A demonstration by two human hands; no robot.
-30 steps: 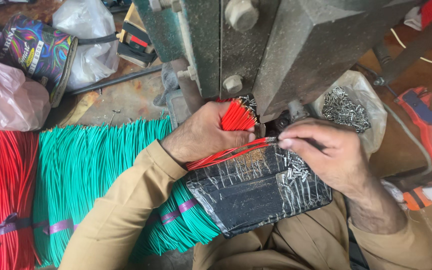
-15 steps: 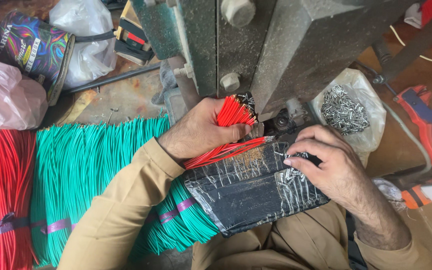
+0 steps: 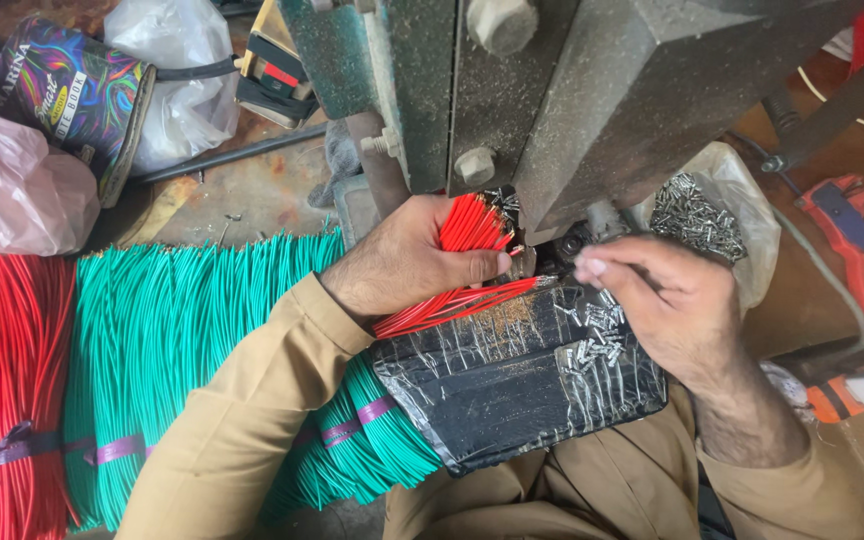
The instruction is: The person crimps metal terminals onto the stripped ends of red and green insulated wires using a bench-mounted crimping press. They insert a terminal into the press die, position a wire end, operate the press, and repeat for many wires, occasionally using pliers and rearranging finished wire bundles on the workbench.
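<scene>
Here, left hand (image 3: 407,262) grip clamps red wires (image 3: 467,228), right hand (image 3: 664,300) fingertips pinched beside tips.

The light on my bench is soft and even, like daylight, with no hard shadows. The black taped pad (image 3: 522,380) shows white glare. Under the machine (image 3: 552,90) it is dark. Everything looks sharp.
</scene>
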